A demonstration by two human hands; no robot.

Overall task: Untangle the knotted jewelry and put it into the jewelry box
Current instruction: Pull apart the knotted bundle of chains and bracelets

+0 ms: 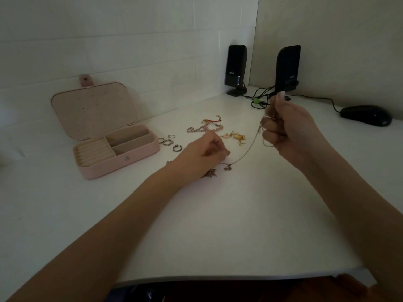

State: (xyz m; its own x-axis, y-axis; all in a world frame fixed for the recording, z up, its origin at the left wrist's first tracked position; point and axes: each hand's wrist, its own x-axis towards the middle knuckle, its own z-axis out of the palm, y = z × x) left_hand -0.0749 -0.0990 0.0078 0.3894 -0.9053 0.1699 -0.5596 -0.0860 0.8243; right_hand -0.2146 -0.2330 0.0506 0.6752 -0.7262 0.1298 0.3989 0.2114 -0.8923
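Spanning both pinching grips, thin chain point(247, 150) from lowered left hand point(209, 152) to raised right hand point(290, 129).

Between the open jewelry box point(104, 149) and the scattered bracelets point(205, 127) lie four rings point(169, 142), while the near bench point(218, 225) offers wide room before both forearms.

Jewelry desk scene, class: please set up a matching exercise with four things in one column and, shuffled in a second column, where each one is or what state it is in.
Things
1. jewelry box
2. silver chain
3. rings
4. computer mouse

Places or states
A. stretched between both hands
B. far right of the desk
C. open, lid tilted back
D. lying just right of the box

Pairs: 1-C, 2-A, 3-D, 4-B
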